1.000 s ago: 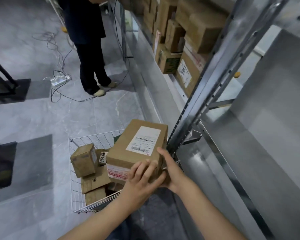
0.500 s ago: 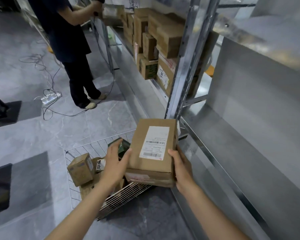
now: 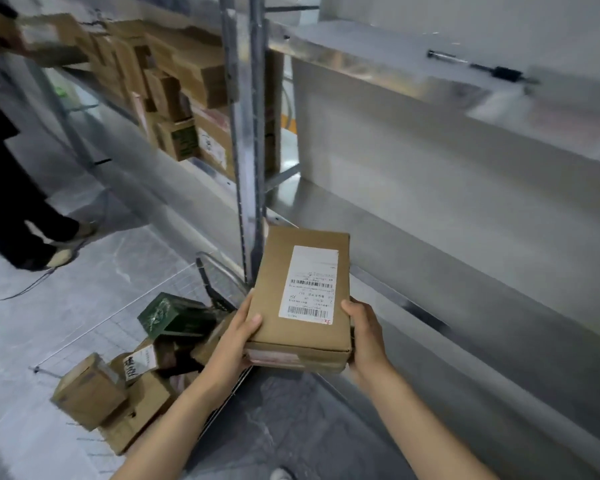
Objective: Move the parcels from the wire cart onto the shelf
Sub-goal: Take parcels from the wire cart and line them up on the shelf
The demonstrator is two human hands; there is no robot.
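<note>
Parcel (image 3: 302,296) lifted higher toward shelf (image 3: 430,244); both hands grip sides.

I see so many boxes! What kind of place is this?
Probably a parcel storeroom: metal shelves stacked with cardboard boxes, a wire cart holding parcels, and a barcode-labelled parcel held nearby.

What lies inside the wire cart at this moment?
Inside the wire cart lie a dark green box and several brown parcels. The left hand and the held parcel cover its right part, so anything there is hidden.
</note>
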